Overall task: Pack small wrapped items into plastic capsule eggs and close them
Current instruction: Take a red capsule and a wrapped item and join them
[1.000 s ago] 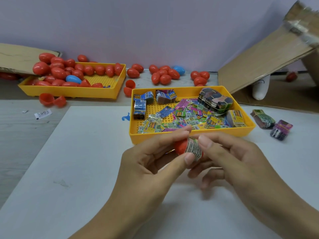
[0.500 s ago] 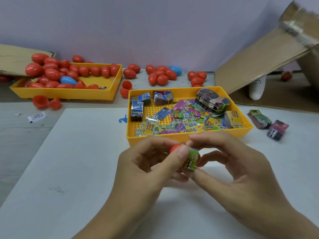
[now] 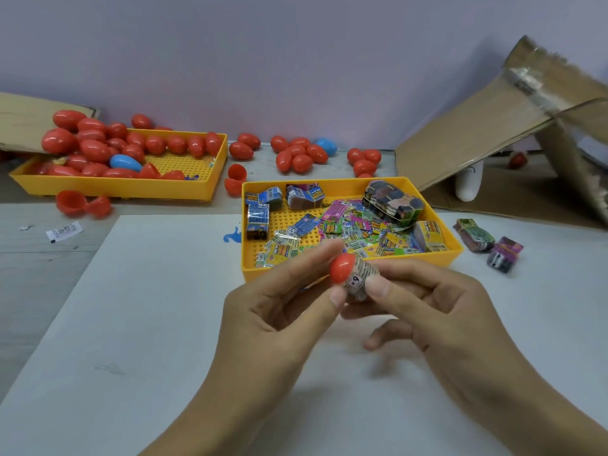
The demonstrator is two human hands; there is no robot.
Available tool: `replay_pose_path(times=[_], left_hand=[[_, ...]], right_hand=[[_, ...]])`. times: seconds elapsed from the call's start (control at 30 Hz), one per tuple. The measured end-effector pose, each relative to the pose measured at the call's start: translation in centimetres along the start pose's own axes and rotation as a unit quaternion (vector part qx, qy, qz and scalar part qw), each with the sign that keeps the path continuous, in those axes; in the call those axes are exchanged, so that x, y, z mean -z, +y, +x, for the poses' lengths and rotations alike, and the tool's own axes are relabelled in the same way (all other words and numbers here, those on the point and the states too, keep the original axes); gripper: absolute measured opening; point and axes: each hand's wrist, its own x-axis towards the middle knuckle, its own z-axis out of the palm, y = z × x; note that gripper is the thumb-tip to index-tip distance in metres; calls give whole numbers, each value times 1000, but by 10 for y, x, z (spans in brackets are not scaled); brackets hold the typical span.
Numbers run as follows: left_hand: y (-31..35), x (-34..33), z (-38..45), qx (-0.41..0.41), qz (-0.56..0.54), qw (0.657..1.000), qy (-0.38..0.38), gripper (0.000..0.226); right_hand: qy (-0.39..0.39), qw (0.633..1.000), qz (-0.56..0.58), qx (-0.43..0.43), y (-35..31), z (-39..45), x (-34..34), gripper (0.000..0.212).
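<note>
My left hand (image 3: 279,311) pinches a red egg half (image 3: 342,268) between thumb and forefinger, just in front of the near yellow tray (image 3: 348,263). A small rolled, wrapped item (image 3: 359,278) sticks out of that half, and my right hand (image 3: 431,311) pinches it with thumb and fingers. The near tray holds several colourful wrapped items (image 3: 348,225). The egg's other half is not visible in my hands.
A second yellow tray (image 3: 131,189) at the back left is full of red eggs with one blue egg (image 3: 125,162). Loose eggs (image 3: 296,154) lie along the wall. Open red halves (image 3: 82,204) lie left. Two packets (image 3: 487,241) and a cardboard box (image 3: 513,126) are at the right.
The wrapped item has turned in my fingers and now shows its printed grey side. Both hands have risen slightly toward the tray, with the red half more exposed.
</note>
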Motion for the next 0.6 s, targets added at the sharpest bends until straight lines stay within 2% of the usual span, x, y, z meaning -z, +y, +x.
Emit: replay_pose_path(times=[0.1,0.17,0.27,0.37,0.43,0.5,0.6], left_hand=[[-4,2,1,9,-5,1000,17,38],[-6,3,2,11,-16,999,37,26],[-9,4,2,23,-44,998,50,13],[-9,3,3,23,-44,998,46,21],[-10,2,3,24,-38,998,49,20],[-12,2,3,26,-34,998,49,6],[-13,2,4,40,-28,998,50,11]], right_hand=[[47,988,-102,109,0,-2,1,31],[68,949,-222,214,-3,-1,2,26],[62,833,-393,384,-13,5,11,30],[103,717,-482,493,-37,16,25,33],[151,661,-515,525,-60,27,39,29],[194,618,-551,526,-84,39,59,22],[285,593,-598,457,-117,64,96,23]])
